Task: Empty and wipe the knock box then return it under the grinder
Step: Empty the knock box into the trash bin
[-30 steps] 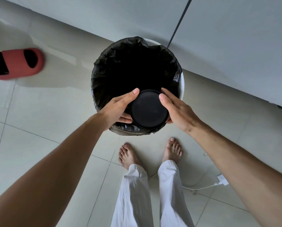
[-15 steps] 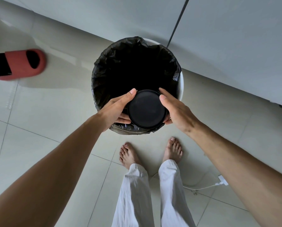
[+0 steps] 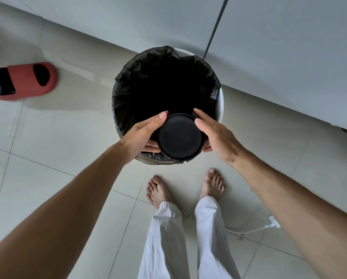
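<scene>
Pale floor tiles [image 3: 47, 158] are spreading under a bin [image 3: 221, 101] lined with a black bag [image 3: 124, 93], standing against a grey wall.

Both hands are gripping the round black knock box [image 3: 180, 136], flat base facing the camera, over the bin's near edge: the left hand [image 3: 142, 135] is curling around its left side, the right hand [image 3: 219, 135] around its right. Bare feet are standing just below; a red slipper [image 3: 27, 81] is lying far left.
</scene>
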